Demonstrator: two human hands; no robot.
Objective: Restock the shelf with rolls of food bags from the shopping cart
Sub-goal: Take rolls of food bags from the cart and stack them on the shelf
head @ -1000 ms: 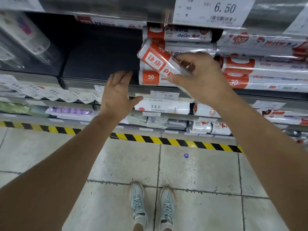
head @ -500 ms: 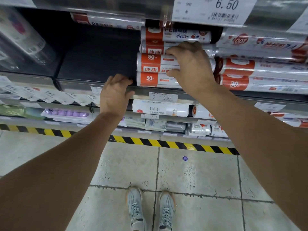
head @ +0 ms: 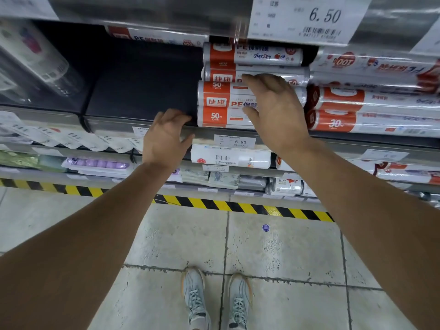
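Four stacked rolls; right hand fingers released before them; left hand fingers loose, perhaps touching shelf.

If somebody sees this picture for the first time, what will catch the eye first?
The stack of orange-and-white rolls at the centre of the shelf, with the right hand spread open in front of it. Next, the big 6.50 price tag at the top, and the yellow-black stripe across the floor below.
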